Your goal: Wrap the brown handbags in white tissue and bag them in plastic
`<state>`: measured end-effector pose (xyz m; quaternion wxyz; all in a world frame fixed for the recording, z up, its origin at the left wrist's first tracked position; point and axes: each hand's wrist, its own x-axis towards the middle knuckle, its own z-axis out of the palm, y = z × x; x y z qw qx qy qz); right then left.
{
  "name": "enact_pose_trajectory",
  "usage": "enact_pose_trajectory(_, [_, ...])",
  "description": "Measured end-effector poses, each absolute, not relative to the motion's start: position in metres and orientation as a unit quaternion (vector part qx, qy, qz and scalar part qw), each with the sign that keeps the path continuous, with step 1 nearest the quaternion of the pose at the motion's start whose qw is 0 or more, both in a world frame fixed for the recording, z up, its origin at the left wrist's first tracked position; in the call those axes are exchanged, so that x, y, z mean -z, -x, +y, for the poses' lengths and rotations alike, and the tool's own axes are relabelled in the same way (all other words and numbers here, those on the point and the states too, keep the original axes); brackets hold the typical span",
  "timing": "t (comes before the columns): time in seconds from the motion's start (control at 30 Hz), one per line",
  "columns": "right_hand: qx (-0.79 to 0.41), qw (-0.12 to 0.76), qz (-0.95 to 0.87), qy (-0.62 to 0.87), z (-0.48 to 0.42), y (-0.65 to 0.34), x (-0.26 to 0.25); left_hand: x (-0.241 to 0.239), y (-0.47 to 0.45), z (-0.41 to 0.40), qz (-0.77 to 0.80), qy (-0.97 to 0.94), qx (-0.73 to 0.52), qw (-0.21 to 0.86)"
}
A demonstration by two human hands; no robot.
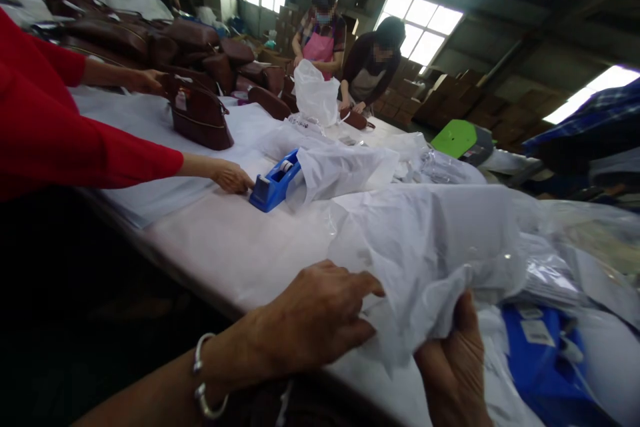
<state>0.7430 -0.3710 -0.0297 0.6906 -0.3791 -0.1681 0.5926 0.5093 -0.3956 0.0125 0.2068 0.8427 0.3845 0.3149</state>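
A bundle in crinkled white wrapping [400, 247], with clear plastic around part of it, lies on the table before me. My right hand [457, 360] grips its near end, thumb on top and fingers underneath. My left hand [320, 313], with a silver bangle on its wrist, is at the bundle's near left side. Its thumb and forefinger are apart, close to the loose wrapping; whether they touch it I cannot tell. What the wrapping holds is hidden.
A blue tape dispenser [275, 183] stands left of the bundle, by a red-sleeved co-worker's hand [233, 177]. That person's other hand holds a brown bag [200, 113]. Another blue tape dispenser [545, 353] is at right. Brown bags [185, 33] are piled behind; two people work across the table.
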Motion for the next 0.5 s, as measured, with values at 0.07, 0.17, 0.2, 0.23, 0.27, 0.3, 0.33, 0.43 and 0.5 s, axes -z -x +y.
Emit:
enact_pose_trajectory(0.07, [-0.563, 0.714, -0.112, 0.402, -0.37, -0.733, 0.028, -0.01, -0.5, -0.386, 0.436, -0.839, -0.277, 0.172])
enact_pose_trajectory(0.17, [-0.552, 0.715, -0.006, 0.428, -0.368, -0.712, 0.033, -0.004, -0.489, -0.368, 0.506, -0.827, -0.194, 0.15])
enact_pose_trajectory(0.2, [-0.562, 0.705, 0.025, 0.432, -0.366, -0.705, 0.037, 0.0, -0.486, -0.363, 0.519, -0.821, -0.175, 0.162])
enact_pose_trajectory(0.23, [-0.574, 0.691, 0.053, 0.436, -0.365, -0.699, 0.042, 0.005, -0.484, -0.358, 0.524, -0.817, -0.161, 0.181])
enact_pose_trajectory(0.27, [-0.585, 0.676, 0.073, 0.441, -0.363, -0.694, 0.047, 0.011, -0.481, -0.353, 0.524, -0.813, -0.151, 0.203])
enact_pose_trajectory(0.3, [-0.592, 0.665, 0.084, 0.447, -0.363, -0.692, 0.053, 0.018, -0.478, -0.35, 0.523, -0.81, -0.145, 0.224])
enact_pose_trajectory(0.33, [-0.597, 0.661, 0.082, 0.448, -0.363, -0.692, 0.059, 0.026, -0.474, -0.347, 0.521, -0.807, -0.141, 0.241])
enact_pose_trajectory(0.43, [-0.629, 0.64, 0.019, 0.441, -0.379, -0.708, 0.075, 0.045, -0.461, -0.344, 0.525, -0.793, -0.141, 0.274])
enact_pose_trajectory(0.5, [-0.669, 0.588, -0.038, 0.453, -0.401, -0.728, 0.082, 0.052, -0.454, -0.345, 0.532, -0.78, -0.153, 0.292])
